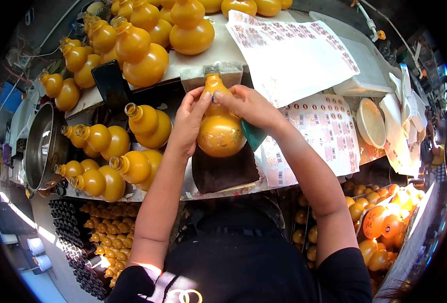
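A yellow gourd-shaped bottle [221, 132] lies on a dark cloth pad [218, 173] with its clear threaded mouth pointing away from me. My left hand [192, 117] wraps the left side of its narrow upper part, the thumb lying along the neck. From the right, my right hand [251, 106] grips the same part, and its thumb presses by a small blue round sticker [214, 99]. A flat green piece [253, 135] sticks out under my right palm; its hidden end may be held by the fingers. Gold-coloured decoration shows on the bottle's wide lower bulb.
More yellow gourd bottles [147, 63] stand at the back left; several lie at left [150, 126] near a metal basin [45, 146] and a black phone [111, 85]. At right are sticker sheets [314, 131], a white paper [289, 55] and a cream bowl [371, 122]. Crated bottles [380, 222] sit below.
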{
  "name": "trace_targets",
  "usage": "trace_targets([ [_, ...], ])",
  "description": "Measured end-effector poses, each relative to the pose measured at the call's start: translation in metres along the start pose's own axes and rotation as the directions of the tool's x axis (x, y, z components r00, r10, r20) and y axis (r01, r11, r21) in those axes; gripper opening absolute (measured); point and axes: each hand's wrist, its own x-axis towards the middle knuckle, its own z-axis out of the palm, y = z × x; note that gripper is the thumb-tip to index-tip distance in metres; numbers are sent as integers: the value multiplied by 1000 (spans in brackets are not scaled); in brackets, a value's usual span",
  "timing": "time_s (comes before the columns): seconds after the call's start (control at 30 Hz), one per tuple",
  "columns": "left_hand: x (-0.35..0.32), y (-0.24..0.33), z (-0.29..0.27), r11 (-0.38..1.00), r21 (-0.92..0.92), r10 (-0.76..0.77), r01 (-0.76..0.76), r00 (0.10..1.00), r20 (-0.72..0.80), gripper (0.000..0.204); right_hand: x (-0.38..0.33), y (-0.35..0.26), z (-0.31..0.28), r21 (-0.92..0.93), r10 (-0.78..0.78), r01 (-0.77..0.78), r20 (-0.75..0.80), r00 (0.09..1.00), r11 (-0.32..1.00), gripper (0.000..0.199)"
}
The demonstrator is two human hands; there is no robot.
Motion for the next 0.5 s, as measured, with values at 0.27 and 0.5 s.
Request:
trace_targets([
  [0.27, -2, -4, 1, 998, 55, 41, -41, 999, 12, 48, -1, -3, -1, 43, -2, 1, 14, 1000, 999, 59],
  [0.5, 0, -6, -2, 997, 55, 52, -54, 998, 36, 48, -3, -3, 0, 103, 27, -31, 38, 999, 994, 57],
])
